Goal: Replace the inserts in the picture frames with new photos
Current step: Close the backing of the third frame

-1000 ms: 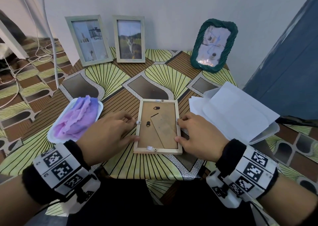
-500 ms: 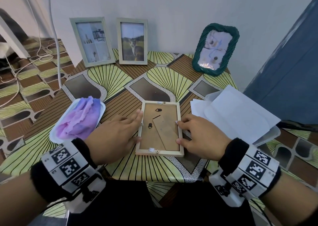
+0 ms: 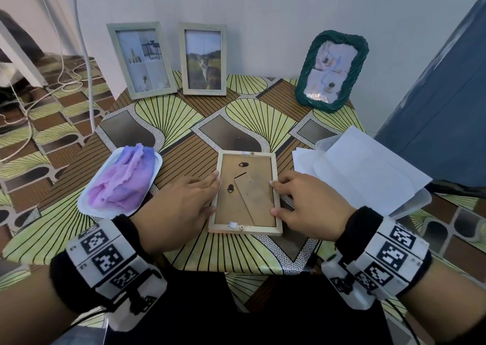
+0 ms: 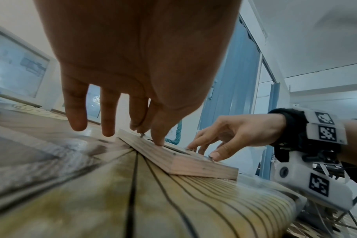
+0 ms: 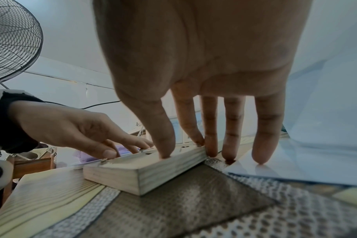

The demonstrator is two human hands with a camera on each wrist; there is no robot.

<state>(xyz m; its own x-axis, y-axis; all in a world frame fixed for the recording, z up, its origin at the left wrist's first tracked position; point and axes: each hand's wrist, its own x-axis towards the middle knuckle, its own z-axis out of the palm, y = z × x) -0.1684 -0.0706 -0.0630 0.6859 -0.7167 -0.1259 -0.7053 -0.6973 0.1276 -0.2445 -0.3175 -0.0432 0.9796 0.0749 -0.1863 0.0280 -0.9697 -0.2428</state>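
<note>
Pressing straight-fingered hands (left (image 3: 181, 208), right (image 3: 310, 208)) on face-down frame (image 3: 247, 194), purple cloth (image 3: 123, 179) in white tray (image 3: 86, 202)

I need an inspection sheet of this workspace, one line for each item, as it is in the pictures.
Surface: table under patterned cloth.
Job's things: wooden frame face down; three standing frames at the wall; white sheets on a clear box.
Clutter: purple cloth on a white tray.
Hands: left hand and right hand touch the wooden frame's side edges with straight fingers.
Cables: white cables on the floor, left.
Surroundings: white wall, blue panel, fan.
</note>
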